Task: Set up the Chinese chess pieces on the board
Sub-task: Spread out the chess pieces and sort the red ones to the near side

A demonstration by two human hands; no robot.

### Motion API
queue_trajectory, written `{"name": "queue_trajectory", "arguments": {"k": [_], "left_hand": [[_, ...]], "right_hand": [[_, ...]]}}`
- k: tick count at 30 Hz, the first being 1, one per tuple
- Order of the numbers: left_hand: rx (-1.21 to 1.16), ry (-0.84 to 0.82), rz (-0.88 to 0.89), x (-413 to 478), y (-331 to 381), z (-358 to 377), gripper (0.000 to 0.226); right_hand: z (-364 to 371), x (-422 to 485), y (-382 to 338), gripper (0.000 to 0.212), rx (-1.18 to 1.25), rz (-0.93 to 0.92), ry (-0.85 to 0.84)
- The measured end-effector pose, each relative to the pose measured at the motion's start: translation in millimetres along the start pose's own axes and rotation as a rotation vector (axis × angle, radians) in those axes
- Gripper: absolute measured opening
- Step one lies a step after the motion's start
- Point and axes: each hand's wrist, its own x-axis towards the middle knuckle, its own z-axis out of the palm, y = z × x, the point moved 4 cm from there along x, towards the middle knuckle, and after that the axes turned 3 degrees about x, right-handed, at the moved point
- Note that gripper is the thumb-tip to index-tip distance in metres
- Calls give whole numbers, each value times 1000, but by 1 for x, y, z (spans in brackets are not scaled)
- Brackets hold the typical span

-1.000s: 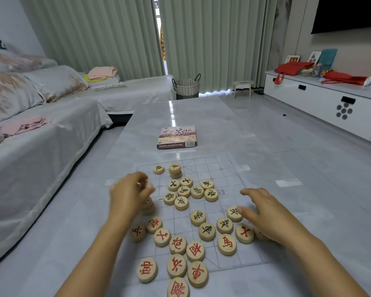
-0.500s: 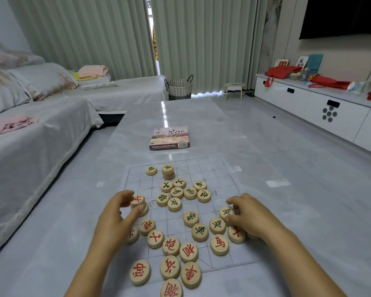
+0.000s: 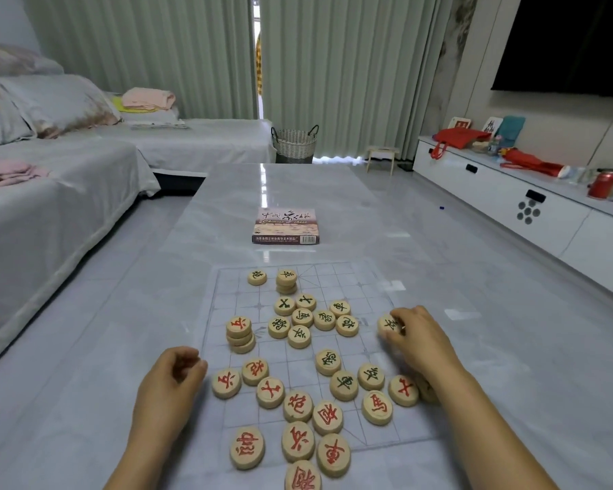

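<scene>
Your clear, grid-lined board (image 3: 337, 274) lies flat, round wooden discs face up all over it. A stack of red-marked discs (image 3: 239, 333) stands at the board's left edge and a short green-marked stack (image 3: 286, 281) at its far end. Loose green ones (image 3: 312, 320) cluster mid-board, and loose red ones (image 3: 298, 406) spread across its near end. At the right edge, your right hand (image 3: 422, 343) pinches one green-marked piece (image 3: 388, 324).

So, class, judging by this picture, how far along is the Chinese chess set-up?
Barely begun. Done: the clear grid board is laid out, and some round wooden pieces are sorted into a red-lettered stack and a dark-lettered stack. In hand: the right hand pinches one dark-lettered piece. Still to do: the loose pieces lie jumbled mid-board; no starting row is filled.
</scene>
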Motion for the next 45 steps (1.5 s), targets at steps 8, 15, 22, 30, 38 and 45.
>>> {"name": "queue_trajectory", "arguments": {"k": [8,15,22,30,38,45], "left_hand": [[63,33,13,11,-6,-5,10],[13,-38,-17,14,-3,-3,13],[40,-88,5,10,1,-1,14],[85,-99,31,12,5,0,13],[83,-120,15,14,5,-1,15],[112,-131,33,13,5,-1,16]], "right_hand": [[4,19,-10,57,-83,39,-166],[5,-38,-29,48,-344,-103,-480],[9,-27,-38,36,-340,-157,-308],[-7,7,-26,23,-146,-82,-9],[3,35,-11,49,-134,5,-153],[28,-46,-64,41,-309,-200,-435]]}}
